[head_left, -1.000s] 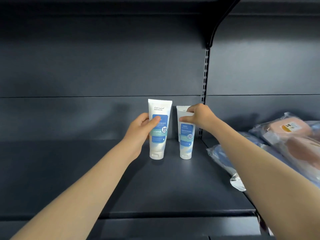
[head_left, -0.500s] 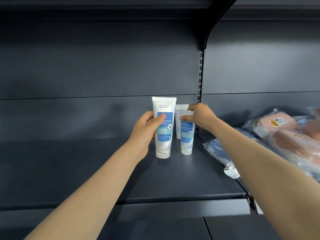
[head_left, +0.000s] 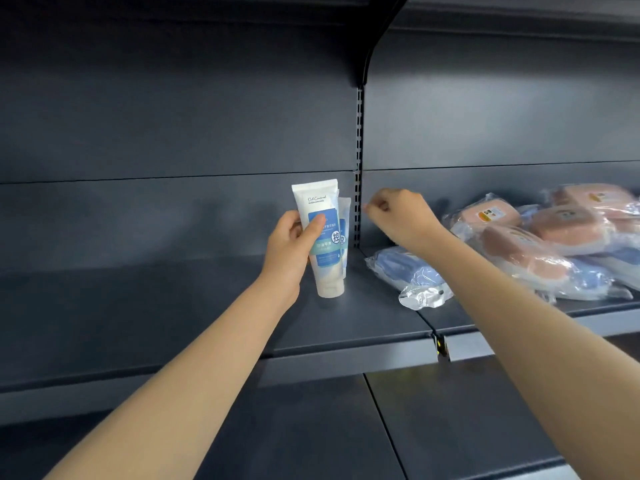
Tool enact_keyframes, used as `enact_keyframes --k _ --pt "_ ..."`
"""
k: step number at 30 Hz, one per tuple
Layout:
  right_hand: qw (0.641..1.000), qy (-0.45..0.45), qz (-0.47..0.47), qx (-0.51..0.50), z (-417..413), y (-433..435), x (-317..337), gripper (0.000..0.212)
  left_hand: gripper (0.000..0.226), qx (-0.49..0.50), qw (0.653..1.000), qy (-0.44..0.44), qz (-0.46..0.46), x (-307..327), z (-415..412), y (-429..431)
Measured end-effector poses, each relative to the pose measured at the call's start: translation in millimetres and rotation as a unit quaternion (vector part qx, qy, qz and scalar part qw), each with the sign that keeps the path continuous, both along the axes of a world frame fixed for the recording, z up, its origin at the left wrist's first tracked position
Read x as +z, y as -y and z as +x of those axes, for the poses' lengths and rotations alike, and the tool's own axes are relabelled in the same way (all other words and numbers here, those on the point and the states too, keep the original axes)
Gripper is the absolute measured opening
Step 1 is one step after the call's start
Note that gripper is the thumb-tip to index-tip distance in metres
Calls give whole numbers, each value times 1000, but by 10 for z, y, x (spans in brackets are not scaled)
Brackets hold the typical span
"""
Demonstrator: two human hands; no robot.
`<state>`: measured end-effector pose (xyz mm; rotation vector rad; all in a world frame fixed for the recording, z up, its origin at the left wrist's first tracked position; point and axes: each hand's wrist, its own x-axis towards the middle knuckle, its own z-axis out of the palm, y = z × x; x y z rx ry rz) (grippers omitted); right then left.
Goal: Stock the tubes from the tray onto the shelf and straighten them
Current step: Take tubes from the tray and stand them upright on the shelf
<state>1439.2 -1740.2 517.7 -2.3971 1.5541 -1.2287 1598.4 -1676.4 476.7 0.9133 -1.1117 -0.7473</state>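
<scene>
A white tube with a blue label [head_left: 323, 237] stands cap-down on the dark shelf [head_left: 173, 306], slightly tilted. My left hand [head_left: 292, 244] grips its left side, thumb across the label. A second matching tube [head_left: 344, 220] stands right behind it, mostly hidden, close to the slotted upright. My right hand [head_left: 398, 216] hovers to the right of the upright with fingers curled and nothing in it. The tray is out of view.
Plastic-wrapped pink and blue packs [head_left: 540, 240] lie piled on the right shelf section, one blue pack [head_left: 412, 271] near the joint. A slotted upright [head_left: 359, 168] divides the sections. Another shelf sits above and one below.
My right hand let go of the rear tube and pulled away to the right. The front tube in my left hand now covers most of the rear one. The view shifted left and down.
</scene>
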Motion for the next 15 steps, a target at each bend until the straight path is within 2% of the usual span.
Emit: enact_keyframes --k 5,9,15 --pt "999 23 -46 6 -95 -455 -729 24 3 -14 1000 12 17 -89 -74 22" --pt "996 1 -86 -9 -30 -716 -1341 41 3 -35 999 19 25 -178 -151 39" --pt "967 -23 -249 -48 17 -697 -1733 29 9 -49 996 73 -1 -223 -239 16"
